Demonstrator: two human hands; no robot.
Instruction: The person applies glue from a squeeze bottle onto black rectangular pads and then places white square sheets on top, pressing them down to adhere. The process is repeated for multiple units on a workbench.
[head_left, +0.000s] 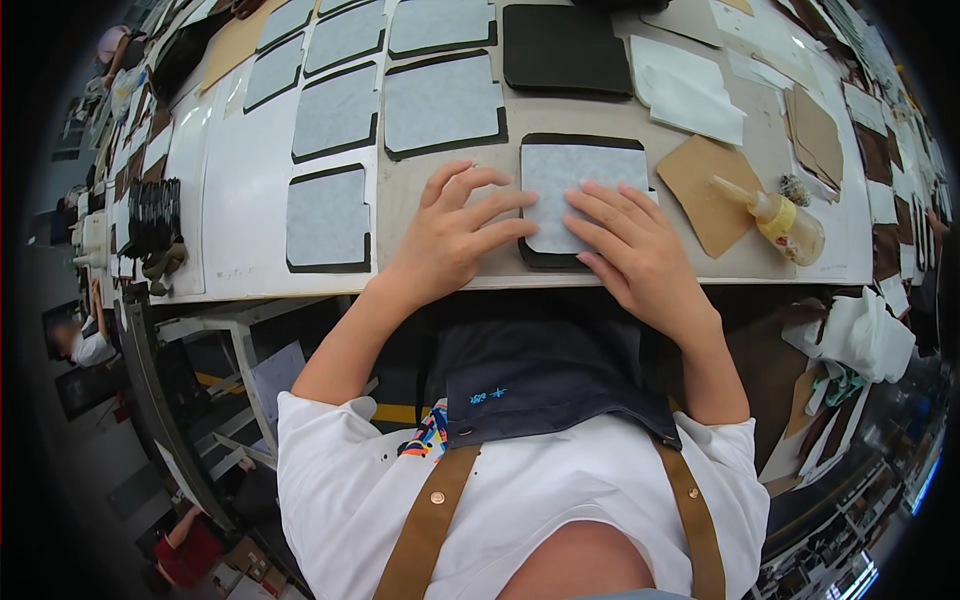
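Note:
In front of me lies a black rectangular panel with a pale grey-blue sheet point(560, 165) on top of it, its dark border showing along the top and bottom. Flat on the sheet's right half rests my right hand point(638, 245), fingers stretched out. My left hand point(450, 228) is spread at the left side, two fingertips at the sheet's left edge. Neither hand grips anything. Just left of my left hand is another panel with a pale sheet point(328, 218). Further off, a larger one point(440, 105) lies the same way.
A plastic squeeze bottle with a yellow collar point(790, 228) lies at right beside a brown card point(706, 190). White sheets point(690, 90) and a bare black panel stack point(565, 48) sit farther back. Black strips point(153, 215) are bundled at the left edge. Other people are in the background.

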